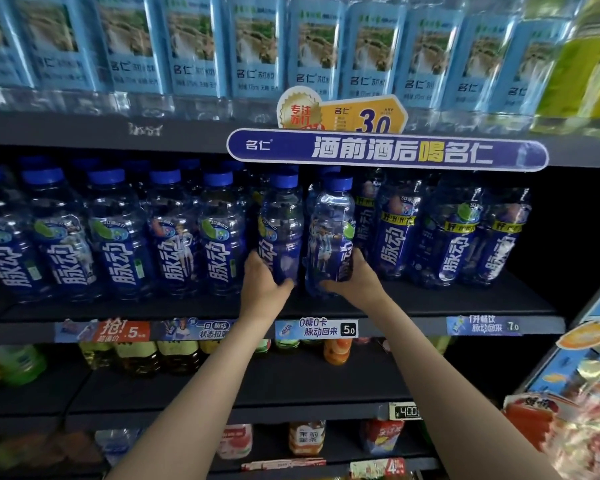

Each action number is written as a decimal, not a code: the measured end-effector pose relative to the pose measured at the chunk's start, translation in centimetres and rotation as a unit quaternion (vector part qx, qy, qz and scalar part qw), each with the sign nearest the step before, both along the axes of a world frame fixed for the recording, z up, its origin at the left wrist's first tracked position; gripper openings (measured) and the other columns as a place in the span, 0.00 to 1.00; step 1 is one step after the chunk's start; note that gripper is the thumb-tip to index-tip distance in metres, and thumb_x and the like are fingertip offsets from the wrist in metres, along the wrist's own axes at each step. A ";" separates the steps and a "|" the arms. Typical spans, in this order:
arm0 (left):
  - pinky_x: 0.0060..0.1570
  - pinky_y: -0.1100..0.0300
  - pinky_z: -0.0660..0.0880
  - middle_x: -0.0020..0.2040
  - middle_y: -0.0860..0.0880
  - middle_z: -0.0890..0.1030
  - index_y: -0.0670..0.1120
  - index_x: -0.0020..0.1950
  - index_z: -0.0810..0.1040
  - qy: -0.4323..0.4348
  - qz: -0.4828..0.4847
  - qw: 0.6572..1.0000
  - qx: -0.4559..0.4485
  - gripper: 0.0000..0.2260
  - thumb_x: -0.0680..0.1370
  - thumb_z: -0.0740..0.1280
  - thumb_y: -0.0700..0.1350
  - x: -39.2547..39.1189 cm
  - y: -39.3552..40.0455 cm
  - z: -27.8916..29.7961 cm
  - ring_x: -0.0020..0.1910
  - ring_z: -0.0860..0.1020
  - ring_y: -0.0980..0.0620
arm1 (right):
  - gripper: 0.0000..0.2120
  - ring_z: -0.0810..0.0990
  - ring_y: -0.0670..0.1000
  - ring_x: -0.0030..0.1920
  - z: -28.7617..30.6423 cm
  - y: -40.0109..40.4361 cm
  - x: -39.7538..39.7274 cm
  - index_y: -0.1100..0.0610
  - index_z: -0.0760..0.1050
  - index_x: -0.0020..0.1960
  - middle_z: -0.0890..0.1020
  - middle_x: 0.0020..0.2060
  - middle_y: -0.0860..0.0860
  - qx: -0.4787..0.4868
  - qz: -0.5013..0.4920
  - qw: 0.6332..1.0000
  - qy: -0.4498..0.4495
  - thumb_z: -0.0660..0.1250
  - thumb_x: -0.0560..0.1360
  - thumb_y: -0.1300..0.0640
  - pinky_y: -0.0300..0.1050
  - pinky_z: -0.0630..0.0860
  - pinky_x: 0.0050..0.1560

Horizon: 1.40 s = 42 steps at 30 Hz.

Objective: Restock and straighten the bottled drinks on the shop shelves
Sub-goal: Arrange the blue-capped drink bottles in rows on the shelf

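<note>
Blue-capped drink bottles with dark blue labels stand in a row along the middle shelf (430, 303). My left hand (262, 284) grips the lower part of one blue bottle (280, 223) near the row's centre. Just to its right, my right hand (355, 278) grips the base of a second blue bottle (331, 233), which leans slightly left and stands a little forward of the row. Both bottles are upright at the shelf's front.
Pale blue-labelled water bottles (257, 46) fill the shelf above, behind a purple banner (385, 152). Price tags (316, 329) line the shelf edge. Yellow and orange drinks (336, 351) sit on lower shelves. A snack display (575, 410) juts out at the right.
</note>
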<state>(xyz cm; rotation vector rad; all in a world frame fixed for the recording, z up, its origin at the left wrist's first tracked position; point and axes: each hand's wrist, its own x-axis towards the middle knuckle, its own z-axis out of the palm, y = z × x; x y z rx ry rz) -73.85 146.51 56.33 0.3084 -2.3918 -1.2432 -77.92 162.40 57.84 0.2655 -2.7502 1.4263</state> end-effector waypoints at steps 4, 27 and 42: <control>0.62 0.54 0.67 0.66 0.40 0.64 0.37 0.69 0.59 0.002 0.077 0.994 -0.079 0.37 0.69 0.74 0.50 0.5 1.0 -0.1 0.66 0.65 0.42 | 0.39 0.70 0.58 0.63 -0.9 -2.0 0.8 0.61 0.58 0.67 0.69 0.63 0.58 -0.003 -0.078 0.995 0.062 0.77 0.65 0.54 0.48 0.71 0.59; 0.53 0.55 0.72 0.64 0.43 0.66 0.40 0.67 0.62 -0.045 0.060 0.990 -0.124 0.33 0.71 0.72 0.55 1.9 -0.2 0.9 0.64 0.67 0.45 | 0.42 0.64 0.62 0.66 0.3 -3.7 2.9 0.61 0.53 0.72 0.61 0.66 0.60 0.041 -0.154 0.985 0.061 0.74 0.69 0.52 0.52 0.69 0.59; 0.57 0.53 0.70 0.64 0.40 0.67 0.40 0.70 0.61 -0.027 0.150 0.985 -0.079 0.26 0.76 0.66 0.48 3.3 -5.2 -0.2 0.65 0.66 0.43 | 0.31 0.63 0.60 0.65 -1.2 -12.4 5.3 0.63 0.57 0.70 0.63 0.67 0.59 0.014 -0.186 0.981 0.047 0.68 0.74 0.53 0.51 0.68 0.60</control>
